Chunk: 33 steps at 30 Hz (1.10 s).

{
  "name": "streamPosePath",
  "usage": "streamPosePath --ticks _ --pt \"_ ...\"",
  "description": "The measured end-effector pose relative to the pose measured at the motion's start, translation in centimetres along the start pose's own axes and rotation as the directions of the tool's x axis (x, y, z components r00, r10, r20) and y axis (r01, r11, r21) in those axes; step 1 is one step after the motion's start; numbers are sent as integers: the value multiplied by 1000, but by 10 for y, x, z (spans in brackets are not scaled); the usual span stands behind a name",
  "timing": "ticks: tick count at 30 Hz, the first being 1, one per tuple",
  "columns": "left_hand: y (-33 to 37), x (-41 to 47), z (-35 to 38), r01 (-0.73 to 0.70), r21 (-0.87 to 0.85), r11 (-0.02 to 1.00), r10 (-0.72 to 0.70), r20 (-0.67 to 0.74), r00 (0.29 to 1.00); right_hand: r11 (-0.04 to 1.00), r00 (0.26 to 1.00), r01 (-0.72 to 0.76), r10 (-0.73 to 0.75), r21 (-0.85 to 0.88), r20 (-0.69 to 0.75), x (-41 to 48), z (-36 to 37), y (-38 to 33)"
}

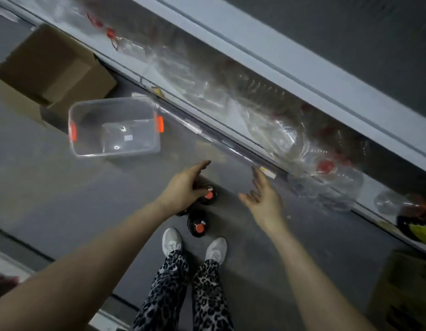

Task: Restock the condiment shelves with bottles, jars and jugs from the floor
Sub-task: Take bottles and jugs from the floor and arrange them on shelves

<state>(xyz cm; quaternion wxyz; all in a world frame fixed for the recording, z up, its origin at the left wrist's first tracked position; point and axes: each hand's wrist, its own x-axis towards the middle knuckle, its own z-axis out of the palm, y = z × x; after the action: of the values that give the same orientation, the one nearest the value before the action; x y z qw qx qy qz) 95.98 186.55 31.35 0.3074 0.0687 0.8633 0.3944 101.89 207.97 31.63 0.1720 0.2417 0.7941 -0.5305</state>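
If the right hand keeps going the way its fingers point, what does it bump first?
Probably the shelf's front rail, right beside the small price label. The right hand is open, and its fingertips look close to that edge, though depth is hard to judge from above.

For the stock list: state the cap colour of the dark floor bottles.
Orange-red caps on dark bottles; clearest in head view.

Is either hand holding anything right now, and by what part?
Nothing appears held. Right hand is open. Left hand overlaps a dark red-capped bottle on the floor, but its fingers are straight, not curled round it.
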Motion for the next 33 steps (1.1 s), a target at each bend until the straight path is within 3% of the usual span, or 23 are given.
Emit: streamPosePath --ticks 17,27,33 --pt "-184 92 153 84 113 990 -97 114 989 986 981 -153 159 -64 111 93 114 209" --pt "-248 142 226 105 83 991 -117 155 981 961 959 -272 275 -57 66 141 175 319" --pt "-265 166 239 87 80 993 -98 147 984 967 965 -253 252 14 70 169 195 348"
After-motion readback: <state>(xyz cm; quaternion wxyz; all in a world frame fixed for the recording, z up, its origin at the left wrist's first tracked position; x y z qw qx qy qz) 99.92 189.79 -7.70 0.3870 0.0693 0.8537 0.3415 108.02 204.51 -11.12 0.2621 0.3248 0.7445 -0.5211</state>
